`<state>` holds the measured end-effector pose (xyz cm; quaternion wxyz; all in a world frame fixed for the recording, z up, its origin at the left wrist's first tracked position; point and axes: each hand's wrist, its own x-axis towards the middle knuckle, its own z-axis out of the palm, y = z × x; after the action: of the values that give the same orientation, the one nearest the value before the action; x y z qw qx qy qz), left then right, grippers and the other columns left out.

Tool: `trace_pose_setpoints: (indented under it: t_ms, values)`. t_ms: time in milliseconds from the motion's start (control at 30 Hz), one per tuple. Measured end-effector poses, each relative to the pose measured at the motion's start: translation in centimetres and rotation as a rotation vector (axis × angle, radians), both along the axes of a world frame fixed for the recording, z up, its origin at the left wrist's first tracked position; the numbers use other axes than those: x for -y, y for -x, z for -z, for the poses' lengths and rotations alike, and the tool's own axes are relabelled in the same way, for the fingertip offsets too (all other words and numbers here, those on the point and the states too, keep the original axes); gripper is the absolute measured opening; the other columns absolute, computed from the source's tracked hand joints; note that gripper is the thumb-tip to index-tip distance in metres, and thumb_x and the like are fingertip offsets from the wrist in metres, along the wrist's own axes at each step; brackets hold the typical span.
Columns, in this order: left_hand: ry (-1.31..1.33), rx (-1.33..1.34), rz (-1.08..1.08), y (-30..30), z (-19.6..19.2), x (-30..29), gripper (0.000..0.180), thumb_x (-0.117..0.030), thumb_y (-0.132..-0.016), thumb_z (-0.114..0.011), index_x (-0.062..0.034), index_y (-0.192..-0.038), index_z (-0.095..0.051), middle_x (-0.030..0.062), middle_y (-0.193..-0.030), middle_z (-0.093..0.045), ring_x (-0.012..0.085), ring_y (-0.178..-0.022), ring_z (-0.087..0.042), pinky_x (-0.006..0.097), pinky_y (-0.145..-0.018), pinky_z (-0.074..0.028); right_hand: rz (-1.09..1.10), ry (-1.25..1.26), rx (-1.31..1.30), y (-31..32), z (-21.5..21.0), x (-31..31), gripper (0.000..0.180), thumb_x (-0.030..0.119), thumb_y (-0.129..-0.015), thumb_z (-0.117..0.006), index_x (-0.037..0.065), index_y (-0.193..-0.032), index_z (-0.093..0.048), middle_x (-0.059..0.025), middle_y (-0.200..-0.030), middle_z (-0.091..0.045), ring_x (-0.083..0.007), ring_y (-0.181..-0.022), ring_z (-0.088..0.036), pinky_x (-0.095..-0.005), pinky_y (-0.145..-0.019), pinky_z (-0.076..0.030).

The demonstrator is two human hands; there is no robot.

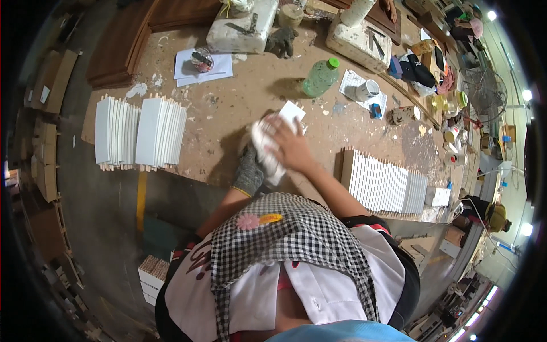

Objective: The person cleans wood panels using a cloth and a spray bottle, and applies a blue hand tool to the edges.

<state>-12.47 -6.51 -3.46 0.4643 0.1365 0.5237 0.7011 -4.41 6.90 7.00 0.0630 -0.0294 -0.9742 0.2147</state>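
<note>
My left hand (249, 171), in a grey knit glove, is at the lower end of a white panel (292, 112); its fingers are mostly hidden behind a crumpled white cloth (263, 142). The panel shows only at its far end, beyond the cloth, and seems tilted, with a shadow on the table to its left. My bare right hand (289, 145) lies over the cloth and presses it against the panel, fingers bent a little around it. A green-capped translucent bottle (321, 78) stands just beyond my hands.
White slats with wooden ends stand in two stacks (139, 132) at left and a long row (384, 182) at right on the stained table (216, 97). Farther back are a paint-spattered white block (242, 25), a dark glove (281, 43), a white cup (367, 89) and several jars.
</note>
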Motion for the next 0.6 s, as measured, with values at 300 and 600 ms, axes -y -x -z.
trace_pose_setpoints:
  t_ms: [300,600]
  values:
    - [0.112,0.536,-0.432,-2.2,-8.8,2.2,0.044,-0.01,-0.092,-0.065,-0.0115,-0.134,-0.051,0.0137,-0.13,-0.051,0.0257,-0.113,-0.056,0.044,-0.085,-0.06,0.793,0.481,-0.363,0.4,-0.3,-9.8,0.037,0.035,-0.097,-0.057,0.006,-0.12,-0.063,-0.0196,-0.092,-0.068,-0.0372,-0.083,-0.066,-0.0434,-0.073,-0.051]
    - [0.491,-0.656,-0.102,-2.2,-10.1,3.6,0.038,-0.026,-0.089,-0.067,0.0001,-0.114,-0.059,0.0199,-0.099,-0.068,0.0316,-0.089,-0.066,0.039,-0.078,-0.052,0.142,-0.032,-0.238,1.5,1.5,-1.7,0.031,0.038,-0.095,-0.055,0.01,-0.092,-0.068,-0.0084,-0.096,-0.062,-0.0273,-0.105,-0.058,-0.0538,-0.108,-0.03]
